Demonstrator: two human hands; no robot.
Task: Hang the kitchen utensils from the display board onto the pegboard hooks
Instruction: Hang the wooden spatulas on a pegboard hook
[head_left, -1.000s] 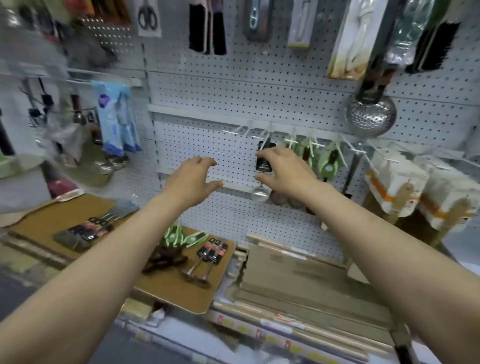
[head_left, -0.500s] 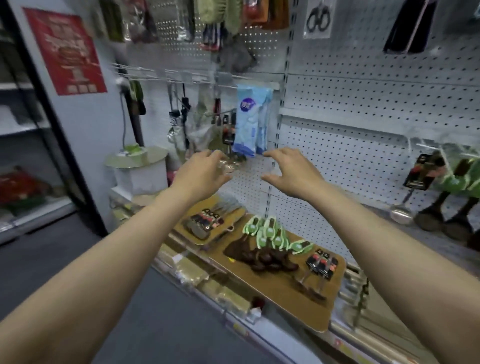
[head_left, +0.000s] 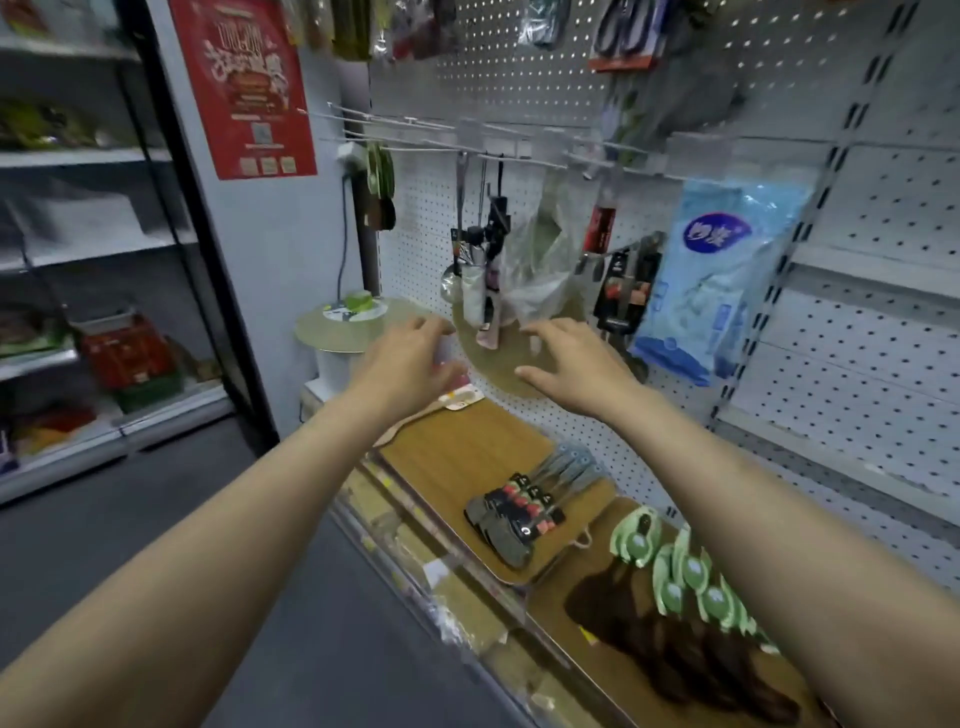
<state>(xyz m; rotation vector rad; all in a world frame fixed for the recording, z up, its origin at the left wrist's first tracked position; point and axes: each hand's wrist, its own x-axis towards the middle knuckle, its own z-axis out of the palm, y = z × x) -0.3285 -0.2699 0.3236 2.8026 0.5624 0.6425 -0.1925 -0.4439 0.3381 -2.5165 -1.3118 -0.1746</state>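
View swung left since earlier, left hand (head_left: 410, 358) and right hand (head_left: 571, 364) empty, grips apart

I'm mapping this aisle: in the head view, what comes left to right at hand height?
Red poster → round board → left hand → right hand → blue packet → bare pegboard.

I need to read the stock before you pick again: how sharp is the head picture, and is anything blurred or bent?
Head view: soft all over; the left hand and right hand smear slightly, and so does the clear bag on the pegboard. The black-handled utensils on the wooden board are legible as shapes only. Wide-angle lens bows the shelf edges; lighting is even, with no strong glare.
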